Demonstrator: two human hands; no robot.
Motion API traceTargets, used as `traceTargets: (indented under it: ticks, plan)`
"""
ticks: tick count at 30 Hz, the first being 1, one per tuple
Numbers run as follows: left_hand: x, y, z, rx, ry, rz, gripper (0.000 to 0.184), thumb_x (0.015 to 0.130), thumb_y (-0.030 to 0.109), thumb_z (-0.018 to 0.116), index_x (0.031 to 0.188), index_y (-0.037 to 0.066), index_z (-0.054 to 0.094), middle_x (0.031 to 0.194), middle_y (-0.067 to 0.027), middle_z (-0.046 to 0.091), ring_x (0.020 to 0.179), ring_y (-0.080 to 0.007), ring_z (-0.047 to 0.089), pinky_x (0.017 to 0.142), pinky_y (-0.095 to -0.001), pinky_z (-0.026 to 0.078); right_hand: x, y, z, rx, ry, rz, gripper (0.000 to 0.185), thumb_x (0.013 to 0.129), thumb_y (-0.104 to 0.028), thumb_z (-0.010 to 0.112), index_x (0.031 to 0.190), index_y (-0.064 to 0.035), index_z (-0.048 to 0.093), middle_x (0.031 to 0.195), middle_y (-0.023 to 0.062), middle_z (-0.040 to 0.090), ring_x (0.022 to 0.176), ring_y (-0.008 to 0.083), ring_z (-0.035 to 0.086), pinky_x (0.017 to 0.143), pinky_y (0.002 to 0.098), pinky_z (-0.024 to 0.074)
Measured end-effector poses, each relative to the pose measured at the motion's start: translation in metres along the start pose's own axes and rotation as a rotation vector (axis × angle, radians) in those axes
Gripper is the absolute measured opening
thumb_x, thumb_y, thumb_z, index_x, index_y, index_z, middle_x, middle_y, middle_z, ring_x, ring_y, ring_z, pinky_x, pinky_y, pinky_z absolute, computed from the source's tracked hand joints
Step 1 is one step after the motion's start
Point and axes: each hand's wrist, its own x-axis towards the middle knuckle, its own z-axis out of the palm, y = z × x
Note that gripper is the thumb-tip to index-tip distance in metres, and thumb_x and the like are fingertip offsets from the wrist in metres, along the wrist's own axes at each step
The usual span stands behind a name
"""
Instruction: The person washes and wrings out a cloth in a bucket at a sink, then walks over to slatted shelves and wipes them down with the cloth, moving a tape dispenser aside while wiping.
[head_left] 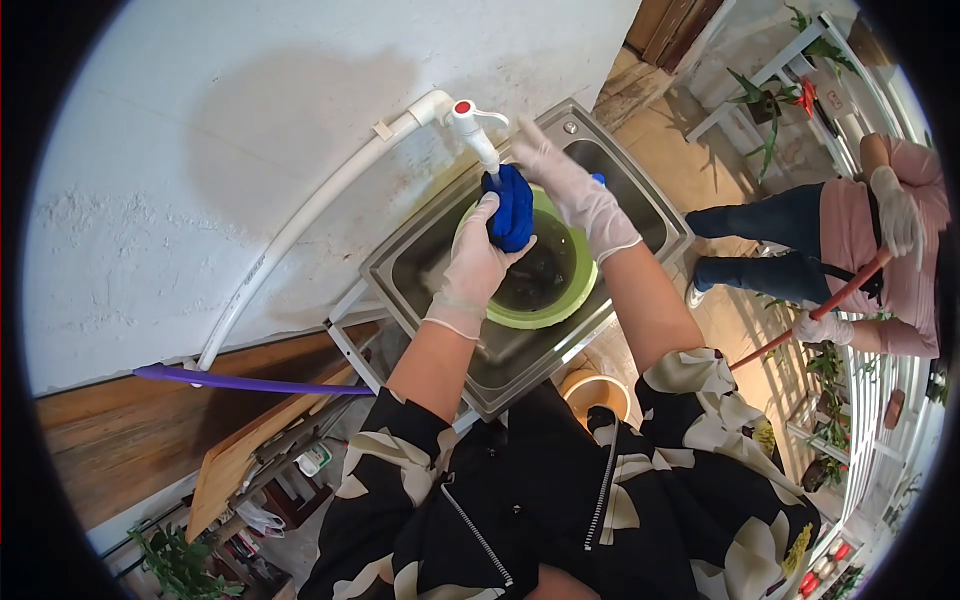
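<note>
My left hand (468, 272), in a white glove, grips a bunched blue cloth (511, 212) right under the spout of a white tap (480, 138) with a red-dotted top. My right hand (545, 160), gloved too, is raised beside the tap lever (492, 118), its fingers stretched out and somewhat blurred; nothing shows in it. Beneath both hands a green basin (572, 290) holding dark water sits in the steel sink (425, 255). A small blue thing (598, 180) peeks out behind my right wrist, mostly hidden.
A white pipe (300, 225) runs along the wall to the tap. A purple hose (250, 381) lies at the left. Below the sink stands a beige bucket (594, 392). At right, another person (860, 235) in gloves holds a red pole (850, 288) near plant racks.
</note>
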Motion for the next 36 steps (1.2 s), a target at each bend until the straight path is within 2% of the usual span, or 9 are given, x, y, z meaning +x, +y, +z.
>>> traceTargets:
  ticks: [2, 6, 12, 22, 25, 27, 32, 34, 36]
  plan:
    - [0.005, 0.001, -0.003, 0.013, 0.040, -0.001, 0.039, 0.092, 0.023, 0.057, 0.129, 0.011, 0.050, 0.127, -0.0084, 0.055, 0.116, -0.0261, 0.054, 0.095, -0.0538, 0.045, -0.001, 0.015, -0.001, -0.174, -0.071, 0.102, 0.090, 0.087, -0.026, 0.068, 0.155, -0.0147, 0.008, 0.143, 0.0139, 0.043, 0.135, 0.0213, 0.036, 0.114, 0.0326, 0.0216]
    - [0.011, 0.006, -0.007, 0.071, 0.078, 0.030, 0.037, 0.087, 0.015, 0.059, 0.123, 0.006, 0.052, 0.123, -0.0118, 0.056, 0.113, -0.0261, 0.055, 0.094, -0.0518, 0.048, -0.001, 0.008, 0.004, -0.447, -0.091, 0.116, 0.060, 0.082, -0.013, 0.070, 0.137, -0.0070, 0.045, 0.121, 0.0117, 0.058, 0.115, 0.0198, 0.053, 0.102, 0.0321, 0.0388]
    - [0.018, -0.003, -0.016, 0.160, 0.096, 0.125, 0.035, 0.086, 0.014, 0.060, 0.120, 0.008, 0.052, 0.119, -0.0102, 0.056, 0.108, -0.0250, 0.055, 0.090, -0.0496, 0.050, 0.009, 0.011, 0.006, -0.854, 0.165, -0.051, 0.019, 0.082, -0.006, 0.068, 0.099, -0.0036, 0.061, 0.083, 0.0068, 0.064, 0.080, 0.0146, 0.060, 0.076, 0.0297, 0.0498]
    - [-0.002, 0.014, 0.009, 0.463, 0.250, -0.102, 0.068, 0.094, 0.051, 0.052, 0.150, 0.024, 0.026, 0.147, -0.0070, 0.038, 0.127, -0.0277, 0.044, 0.102, -0.0546, 0.036, 0.006, -0.006, 0.024, -0.357, 0.167, -0.049, 0.020, 0.087, -0.010, 0.062, 0.106, -0.0055, 0.067, 0.089, 0.0030, 0.067, 0.082, 0.0110, 0.060, 0.078, 0.0256, 0.0486]
    - [0.002, 0.004, -0.001, 0.899, 0.109, 0.398, 0.098, 0.083, 0.079, 0.038, 0.154, 0.019, 0.009, 0.158, -0.0119, 0.012, 0.143, -0.0394, 0.011, 0.106, -0.0682, 0.015, 0.004, -0.001, 0.030, -0.287, 0.151, 0.015, 0.024, 0.088, -0.016, 0.061, 0.108, -0.0056, 0.068, 0.089, 0.0033, 0.068, 0.081, 0.0111, 0.061, 0.076, 0.0260, 0.0493]
    - [0.024, 0.013, -0.002, 0.215, 0.031, -0.031, 0.097, 0.081, 0.083, 0.031, 0.152, 0.019, 0.016, 0.152, -0.0138, 0.029, 0.137, -0.0375, 0.029, 0.106, -0.0666, 0.018, -0.013, -0.016, 0.037, -0.195, 0.121, 0.117, 0.026, 0.085, -0.016, 0.063, 0.108, -0.0050, 0.068, 0.087, 0.0044, 0.068, 0.080, 0.0114, 0.062, 0.076, 0.0271, 0.0499]
    - [0.029, 0.013, -0.006, -0.038, -0.113, 0.049, 0.051, 0.093, 0.051, 0.039, 0.116, 0.010, 0.059, 0.116, -0.0109, 0.061, 0.110, -0.0287, 0.058, 0.095, -0.0475, 0.047, -0.022, 0.039, 0.065, -0.240, 0.162, -0.097, 0.023, 0.083, -0.014, 0.066, 0.105, -0.0049, 0.068, 0.091, 0.0045, 0.068, 0.085, 0.0134, 0.062, 0.080, 0.0285, 0.0502]
    - [0.043, 0.013, -0.027, 0.222, -0.364, 0.174, 0.046, 0.097, 0.043, 0.042, 0.115, 0.004, 0.058, 0.110, -0.0113, 0.062, 0.106, -0.0249, 0.060, 0.091, -0.0410, 0.050, -0.023, 0.053, 0.066, -0.319, 0.192, -0.321, 0.028, 0.077, -0.016, 0.070, 0.103, -0.0060, 0.069, 0.089, 0.0091, 0.068, 0.087, 0.0213, 0.064, 0.084, 0.0339, 0.0502]
    - [0.009, 0.019, -0.002, 1.366, -0.306, 0.711, 0.037, 0.097, 0.032, 0.045, 0.117, 0.003, 0.057, 0.110, -0.0117, 0.062, 0.107, -0.0244, 0.060, 0.091, -0.0397, 0.051, -0.024, 0.056, 0.063, -0.606, 0.293, -0.513, 0.019, 0.085, -0.019, 0.061, 0.097, -0.0066, 0.068, 0.090, 0.0111, 0.064, 0.093, 0.0292, 0.061, 0.085, 0.0373, 0.0479]
